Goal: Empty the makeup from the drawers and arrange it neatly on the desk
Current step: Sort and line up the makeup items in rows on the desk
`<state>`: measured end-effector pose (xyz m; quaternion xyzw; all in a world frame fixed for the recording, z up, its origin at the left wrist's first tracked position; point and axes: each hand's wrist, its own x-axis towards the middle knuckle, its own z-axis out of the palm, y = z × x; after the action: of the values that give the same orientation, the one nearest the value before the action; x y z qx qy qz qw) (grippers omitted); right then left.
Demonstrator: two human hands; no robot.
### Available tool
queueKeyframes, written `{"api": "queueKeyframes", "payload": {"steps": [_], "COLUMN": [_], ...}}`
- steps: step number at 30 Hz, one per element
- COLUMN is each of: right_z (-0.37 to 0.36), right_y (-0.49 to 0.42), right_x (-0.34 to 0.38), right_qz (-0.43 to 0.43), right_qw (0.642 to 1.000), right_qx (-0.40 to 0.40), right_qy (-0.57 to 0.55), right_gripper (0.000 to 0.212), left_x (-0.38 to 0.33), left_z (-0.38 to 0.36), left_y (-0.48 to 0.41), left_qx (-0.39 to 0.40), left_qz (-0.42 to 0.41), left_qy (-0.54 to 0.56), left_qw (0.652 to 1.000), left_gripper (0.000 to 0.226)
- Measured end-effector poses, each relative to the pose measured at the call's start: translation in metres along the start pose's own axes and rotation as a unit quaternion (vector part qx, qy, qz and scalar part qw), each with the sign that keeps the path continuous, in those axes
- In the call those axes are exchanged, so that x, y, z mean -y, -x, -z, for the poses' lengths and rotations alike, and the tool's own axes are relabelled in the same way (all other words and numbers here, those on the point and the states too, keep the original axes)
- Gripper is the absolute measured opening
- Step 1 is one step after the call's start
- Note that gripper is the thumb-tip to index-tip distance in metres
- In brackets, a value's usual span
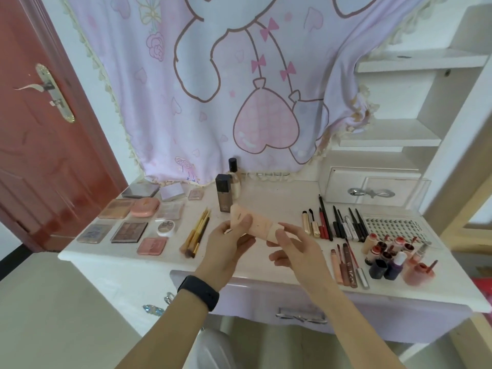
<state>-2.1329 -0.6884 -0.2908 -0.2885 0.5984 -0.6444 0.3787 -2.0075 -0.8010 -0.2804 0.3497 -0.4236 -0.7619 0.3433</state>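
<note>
A peach-coloured tube (255, 222) hangs above the middle of the white desk (271, 198), held at both ends. My left hand (231, 243) grips its flat upper end and my right hand (292, 249) pinches its lower cap end. Several eyeshadow palettes (130, 231) and compacts lie in rows at the left. Makeup brushes (197, 233) lie beside them. Two foundation bottles (225, 193) stand at the back. Pencils and mascaras (335, 222) are lined up at the right, with lip glosses (346, 265) and small bottles (391, 257) in front.
A small white drawer unit (372, 191) sits at the back right, beside a lash tray (396, 227). A pink cartoon cloth (226, 89) hangs behind the desk. The lilac front drawer (300, 312) is closed. A red door (40, 129) stands at the left.
</note>
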Motion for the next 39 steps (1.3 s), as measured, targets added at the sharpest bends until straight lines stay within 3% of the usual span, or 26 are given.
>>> {"api": "queueKeyframes", "payload": {"steps": [5,8,10,12,14,16,18,20,22,25,27,30,34,39], "right_z": [0.025,0.039,0.046,0.05,0.052,0.054,0.055,0.054,0.054,0.057,0.059,0.057,0.054,0.054], "right_y": [0.01,0.014,0.016,0.017,0.017,0.017,0.016,0.017,0.018,0.017,0.016,0.013,0.007,0.003], "right_x": [-0.003,-0.004,-0.003,-0.002,-0.001,0.001,0.003,0.005,0.008,0.013,0.017,0.019,0.021,0.025], "right_qz": [-0.044,-0.062,-0.079,-0.098,-0.109,-0.109,-0.1,-0.059,0.011,0.086,0.076,0.048,-0.005,-0.063], "right_qw": [0.999,0.998,0.997,0.994,0.992,0.991,0.992,0.997,0.99,0.971,0.974,0.984,0.996,0.987], "right_qx": [-0.021,-0.009,-0.003,0.003,0.016,0.033,0.044,0.044,0.033,0.024,0.043,0.051,0.034,0.084], "right_qy": [-0.005,0.028,0.003,-0.039,-0.062,-0.066,-0.062,0.023,0.137,0.22,0.208,0.166,0.084,0.12], "right_gripper": [0.019,0.023,0.023,0.024,0.024,0.025,0.025,0.023,0.017,0.014,0.018,0.019,0.027,0.029], "left_x": [0.014,0.018,0.021,0.021,0.018,0.015,0.012,0.01,0.008,0.003,0.002,-0.001,-0.003,-0.005], "left_z": [-0.016,-0.017,-0.012,-0.005,0.001,0.002,0.0,0.001,0.002,-0.001,-0.001,-0.001,0.001,0.009], "left_y": [0.013,0.017,0.019,0.018,0.011,0.004,0.0,0.001,0.004,0.011,0.01,0.008,0.005,0.005], "left_qx": [0.022,0.03,0.06,0.127,0.153,0.144,0.142,0.139,0.137,0.14,0.15,0.154,0.15,0.146], "left_qz": [0.01,-0.057,-0.184,-0.317,-0.437,-0.504,-0.547,-0.555,-0.521,-0.396,-0.36,-0.356,-0.364,-0.346], "left_qy": [-0.059,-0.225,-0.413,-0.579,-0.667,-0.688,-0.688,-0.689,-0.704,-0.69,-0.677,-0.674,-0.688,-0.7], "left_qw": [0.998,0.972,0.89,0.74,0.584,0.502,0.456,0.444,0.463,0.589,0.625,0.629,0.61,0.608], "left_gripper": [0.045,0.059,0.076,0.076,0.059,0.043,0.035,0.031,0.032,0.036,0.037,0.036,0.038,0.038]}}
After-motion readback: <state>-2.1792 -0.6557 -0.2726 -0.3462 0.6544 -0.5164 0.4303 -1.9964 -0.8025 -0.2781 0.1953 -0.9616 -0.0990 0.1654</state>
